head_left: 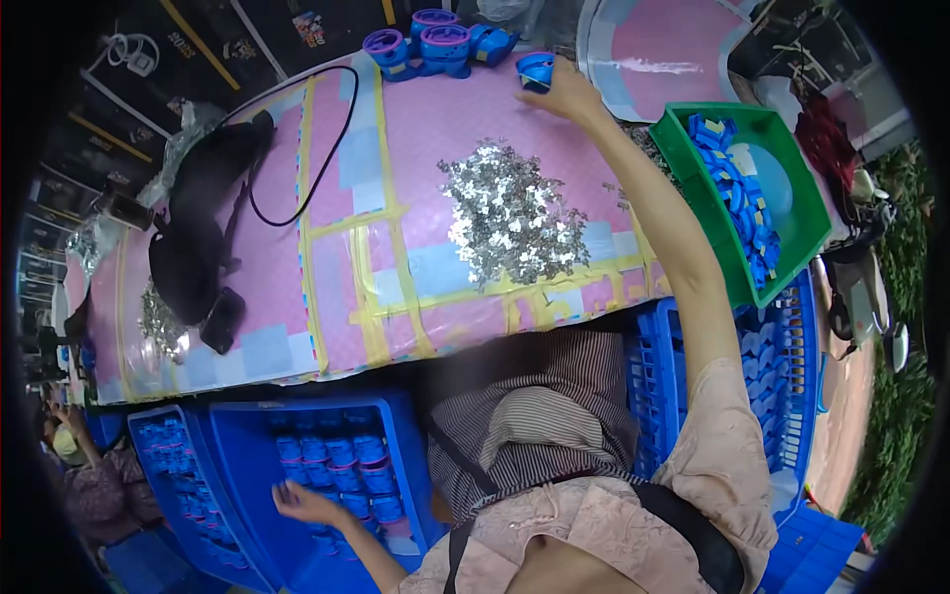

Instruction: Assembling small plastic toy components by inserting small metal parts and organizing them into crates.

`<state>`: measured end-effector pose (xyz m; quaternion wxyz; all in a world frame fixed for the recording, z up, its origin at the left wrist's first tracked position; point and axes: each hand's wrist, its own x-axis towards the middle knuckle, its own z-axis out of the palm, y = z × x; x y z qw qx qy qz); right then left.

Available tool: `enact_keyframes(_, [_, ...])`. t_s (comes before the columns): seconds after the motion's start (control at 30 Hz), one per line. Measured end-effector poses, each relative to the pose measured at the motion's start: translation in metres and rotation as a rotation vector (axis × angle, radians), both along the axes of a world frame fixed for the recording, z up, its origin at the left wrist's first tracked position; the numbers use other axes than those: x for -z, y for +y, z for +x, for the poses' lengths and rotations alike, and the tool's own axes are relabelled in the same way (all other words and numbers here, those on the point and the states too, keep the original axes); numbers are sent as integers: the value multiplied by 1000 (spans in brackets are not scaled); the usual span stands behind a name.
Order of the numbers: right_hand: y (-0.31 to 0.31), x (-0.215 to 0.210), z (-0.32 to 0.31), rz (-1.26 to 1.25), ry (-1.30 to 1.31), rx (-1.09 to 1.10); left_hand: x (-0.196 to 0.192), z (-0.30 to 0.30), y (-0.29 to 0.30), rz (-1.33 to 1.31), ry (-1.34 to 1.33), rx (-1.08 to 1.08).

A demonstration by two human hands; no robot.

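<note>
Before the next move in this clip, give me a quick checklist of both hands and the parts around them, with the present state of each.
1. Right hand on a blue round part at the table's far edge: ok.
2. Firm grip on that part: cannot tell, fingers cover it.
3. Left hand down in the blue crate, touching the stacked blue parts: ok.
4. Left hand holding a part: cannot tell.
5. Pile of small silver pieces lying apart from both hands: ok.
6. Green tray of blue pieces beside the right forearm, apart from the hand: ok.
</note>
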<state>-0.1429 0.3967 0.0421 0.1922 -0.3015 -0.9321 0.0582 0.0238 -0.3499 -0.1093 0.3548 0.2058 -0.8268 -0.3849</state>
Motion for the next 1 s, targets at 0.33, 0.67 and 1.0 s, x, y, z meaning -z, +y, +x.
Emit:
enact_keyframes(0.33, [-12,18,39,-52,295,-264,-135,-44,317,526,-2,1179])
enact_keyframes(0.67, [-227,-11,210,-1503,417,-618,-160,-39,375,2000,-470,1259])
enact_keyframes(1.0, [-224,-15,222,-1163,57,-729,-153,-24,350,1157,-694,1145])
